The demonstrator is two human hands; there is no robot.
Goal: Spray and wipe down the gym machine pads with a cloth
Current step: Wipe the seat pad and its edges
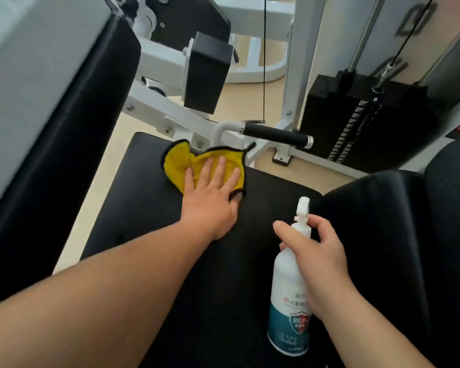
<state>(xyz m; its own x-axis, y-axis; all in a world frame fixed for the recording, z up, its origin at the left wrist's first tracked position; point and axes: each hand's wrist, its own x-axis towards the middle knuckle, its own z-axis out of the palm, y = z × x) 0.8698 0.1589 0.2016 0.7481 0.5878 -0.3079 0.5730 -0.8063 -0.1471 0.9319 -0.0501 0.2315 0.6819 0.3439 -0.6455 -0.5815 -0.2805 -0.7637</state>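
Only bare arms and hands show of the person. The left forearm (104,288), uncovered along its whole visible length, enters from 8 o'clock and ends in the bare left hand (213,200). The right forearm (369,335), equally bare, enters from 5 o'clock and ends in the bare right hand (314,264). The fingernails are blurred.

Two hands (213,200) (315,264), one cloth (178,163), one spray bottle (287,317), one handle (276,135)
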